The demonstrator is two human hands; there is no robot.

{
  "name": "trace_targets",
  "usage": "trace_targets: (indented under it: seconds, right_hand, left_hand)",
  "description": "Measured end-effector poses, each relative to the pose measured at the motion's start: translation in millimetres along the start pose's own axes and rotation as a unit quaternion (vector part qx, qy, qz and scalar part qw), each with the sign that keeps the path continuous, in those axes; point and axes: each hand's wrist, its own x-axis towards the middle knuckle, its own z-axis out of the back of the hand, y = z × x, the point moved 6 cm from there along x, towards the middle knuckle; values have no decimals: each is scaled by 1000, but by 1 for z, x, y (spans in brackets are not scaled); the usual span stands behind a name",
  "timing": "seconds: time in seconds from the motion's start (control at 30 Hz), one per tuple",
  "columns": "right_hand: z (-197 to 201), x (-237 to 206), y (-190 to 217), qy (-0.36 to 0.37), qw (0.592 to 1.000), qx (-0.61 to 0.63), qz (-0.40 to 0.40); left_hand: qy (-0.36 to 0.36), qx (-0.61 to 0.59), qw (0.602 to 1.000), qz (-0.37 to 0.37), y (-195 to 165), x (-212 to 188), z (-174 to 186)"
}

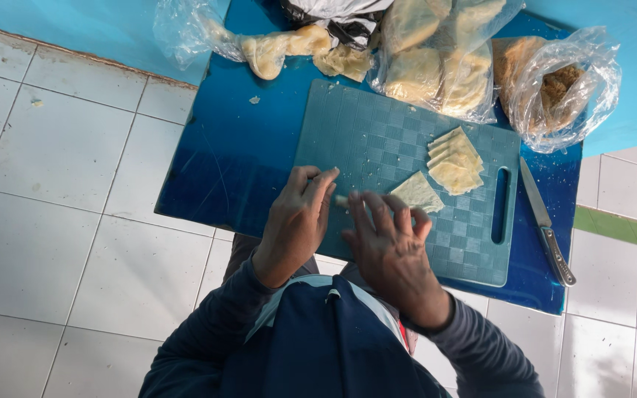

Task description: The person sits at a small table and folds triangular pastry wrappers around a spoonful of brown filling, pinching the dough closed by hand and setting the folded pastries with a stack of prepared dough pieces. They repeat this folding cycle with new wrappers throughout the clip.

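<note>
On cutting board (pixel 377 140), both hands' grip pinches dough piece (pixel 341 200); knife (pixel 547 225) beside.

Small pale piece (pixel 341 200) between hands, mostly hidden by fingers (pixel 366 214)

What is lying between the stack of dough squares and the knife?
In the head view, only the cutting board's handle slot and bare blue tabletop separate stack and knife.

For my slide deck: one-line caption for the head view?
Both hands pinch a small dough piece over a teal cutting board.
</note>
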Motion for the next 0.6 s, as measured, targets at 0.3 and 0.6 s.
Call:
trace_targets:
  seconds: [0.3,0.6]
  right_hand:
    - [-6,5,-27,-31,995,82,-41]
    - [-9,5,-31,-87,983,143,-74]
  left_hand:
    - [2,36,999,9,-7,-7,-3]
    - [-6,56,998,-6,-11,-13,-14]
